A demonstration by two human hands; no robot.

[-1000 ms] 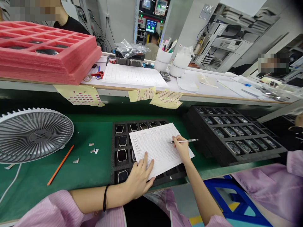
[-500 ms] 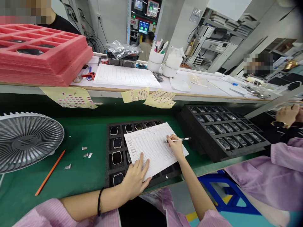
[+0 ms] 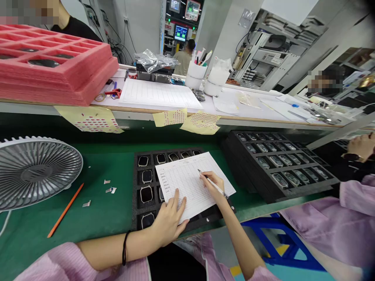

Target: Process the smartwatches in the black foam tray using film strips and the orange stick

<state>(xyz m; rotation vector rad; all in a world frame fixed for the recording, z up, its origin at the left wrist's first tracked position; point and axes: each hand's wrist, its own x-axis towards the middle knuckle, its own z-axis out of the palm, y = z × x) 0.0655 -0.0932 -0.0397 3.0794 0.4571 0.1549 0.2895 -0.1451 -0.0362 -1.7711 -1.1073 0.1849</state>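
A printed form sheet (image 3: 187,183) with a grid lies at a slant over a black foam tray (image 3: 136,183). Square watch cases (image 3: 147,194) show in the tray's pockets to the left of the paper and above it; the sheet hides others. My left hand (image 3: 170,218) rests on the lower left of the sheet with its fingers spread flat. Over the right half of the sheet, my right hand (image 3: 213,185) grips a pen (image 3: 215,185). The pen's tip points up and left at the grid; whether it touches the paper I cannot tell.
At left stand a grey fan (image 3: 38,171) and an orange stick (image 3: 66,210). Stacked black trays (image 3: 281,164) of watch cases are at right, beside a co-worker's hands (image 3: 361,148). A shelf behind holds pink foam trays (image 3: 58,86) and a white pen cup (image 3: 195,74).
The pen has turned in my right hand: its tip now points up and left, and its back end lies toward my wrist. My left hand stays flat on the sheet.
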